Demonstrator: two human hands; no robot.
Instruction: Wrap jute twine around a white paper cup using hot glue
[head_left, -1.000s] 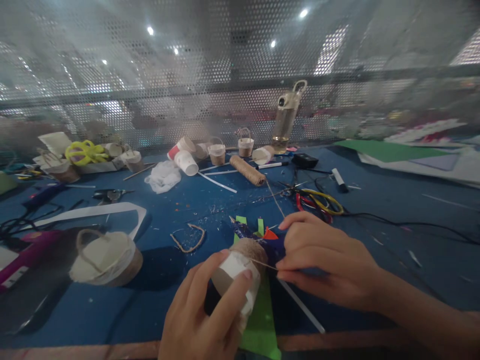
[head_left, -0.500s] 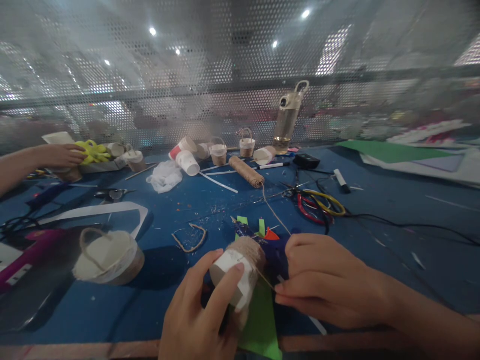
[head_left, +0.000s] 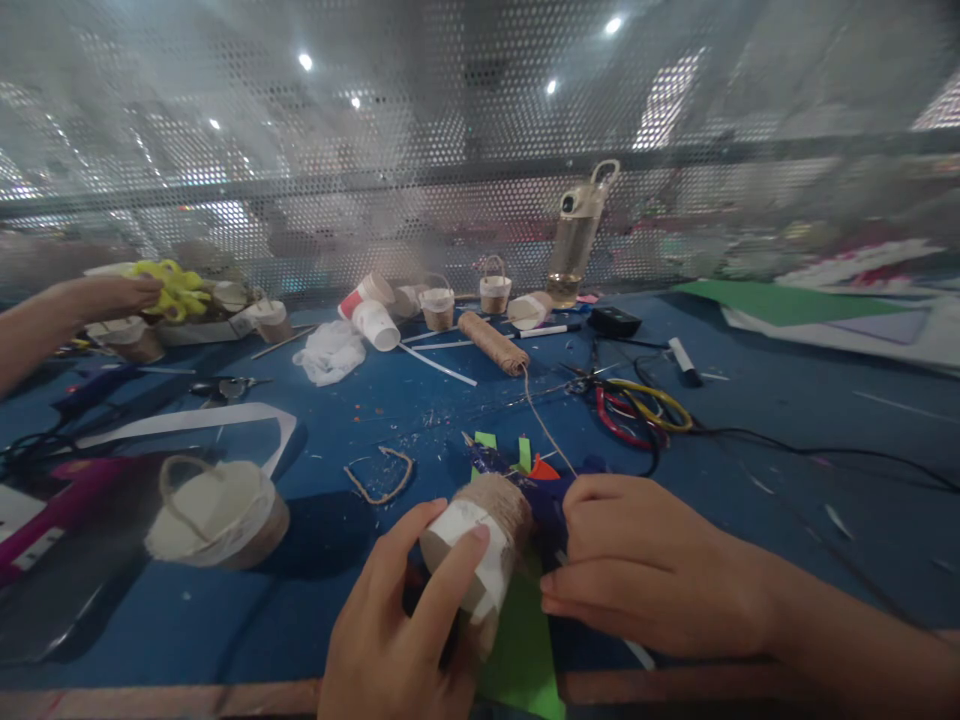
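Note:
My left hand [head_left: 401, 625] is wrapped round a white paper cup [head_left: 469, 550] lying on its side, its far half wound with brown twine. Just right of the cup, my right hand [head_left: 645, 560] is closed with its fingers pinched on the twine strand [head_left: 541, 425], which runs back across the table to a twine spool [head_left: 493, 342]. A dark blue glue gun [head_left: 525, 485] lies just behind the cup, partly hidden by my right hand. Green paper [head_left: 521, 655] lies under both hands.
A twine-wrapped cup basket [head_left: 217, 515] sits at the left, with a purple tool [head_left: 52, 505] beside it. Several cups [head_left: 375, 322], a bottle [head_left: 574, 235], scissors [head_left: 637, 400], cables and paper sheets [head_left: 787, 300] cover the blue table [head_left: 750, 440]. Another person's hand [head_left: 105, 297] holds yellow scissors [head_left: 176, 290] at far left.
My right hand has drawn the twine back toward me and closer to the cup. Another person's hand came in at the far left and lifted the yellow scissors.

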